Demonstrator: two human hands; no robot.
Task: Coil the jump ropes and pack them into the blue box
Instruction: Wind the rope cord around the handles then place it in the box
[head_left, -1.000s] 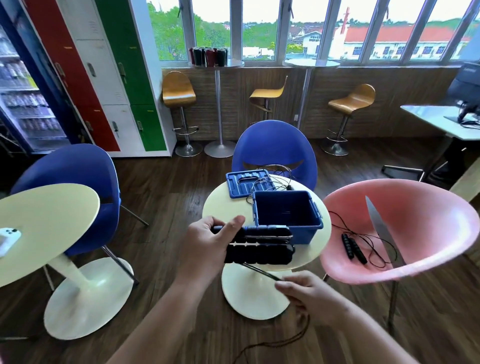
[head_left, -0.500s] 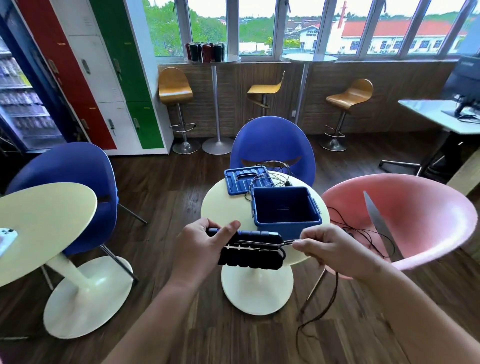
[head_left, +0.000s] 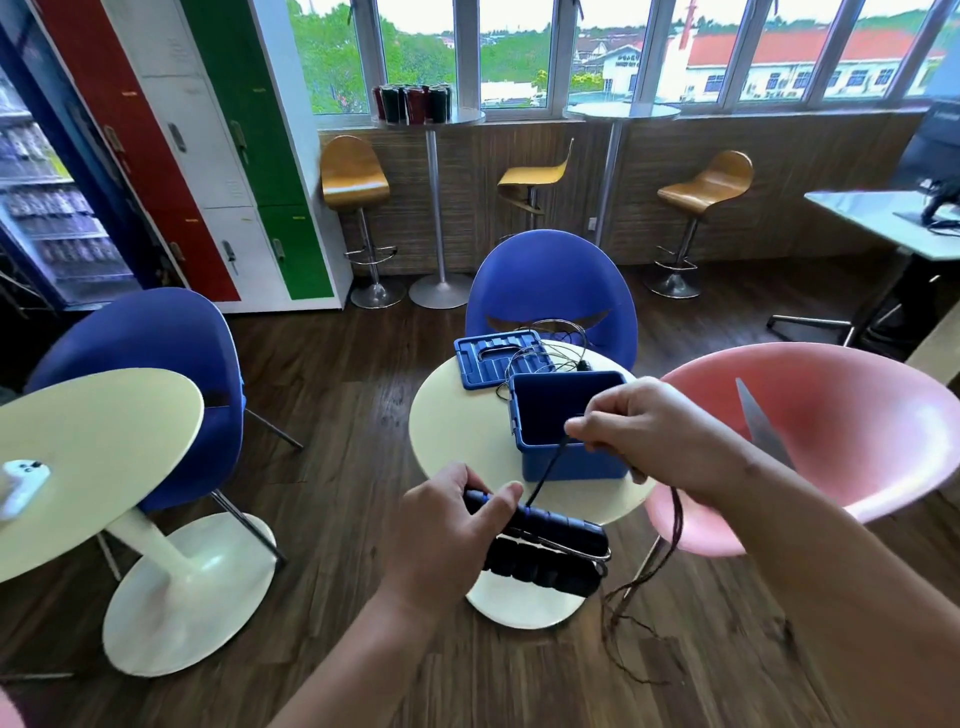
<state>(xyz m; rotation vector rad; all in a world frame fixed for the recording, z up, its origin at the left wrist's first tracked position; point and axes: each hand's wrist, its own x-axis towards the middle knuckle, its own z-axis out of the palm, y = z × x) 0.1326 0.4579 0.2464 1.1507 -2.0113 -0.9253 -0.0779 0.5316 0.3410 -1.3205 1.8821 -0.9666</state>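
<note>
My left hand (head_left: 447, 535) grips the two black jump rope handles (head_left: 550, 551), held side by side below the table's near edge. My right hand (head_left: 660, 431) pinches that rope's thin cord (head_left: 545, 475), pulled taut up from the handles in front of the blue box. The cord's slack (head_left: 631, 597) hangs from my right hand toward the floor. The open blue box (head_left: 566, 462) stands on the round cream table (head_left: 452, 431), and its inside looks empty. Its blue lid (head_left: 480, 358) lies behind it, beside another loose jump rope (head_left: 550, 345).
A pink chair (head_left: 831, 415) stands right of the table, my right arm covering part of its seat. One blue chair (head_left: 550, 280) is behind the table. Another blue chair (head_left: 156, 364) and a second cream table (head_left: 88, 452) with a white device (head_left: 23, 480) stand at left.
My right hand rose from below the handles to above them, in front of the box, drawing the cord up. The handles sank a little and tilted.
</note>
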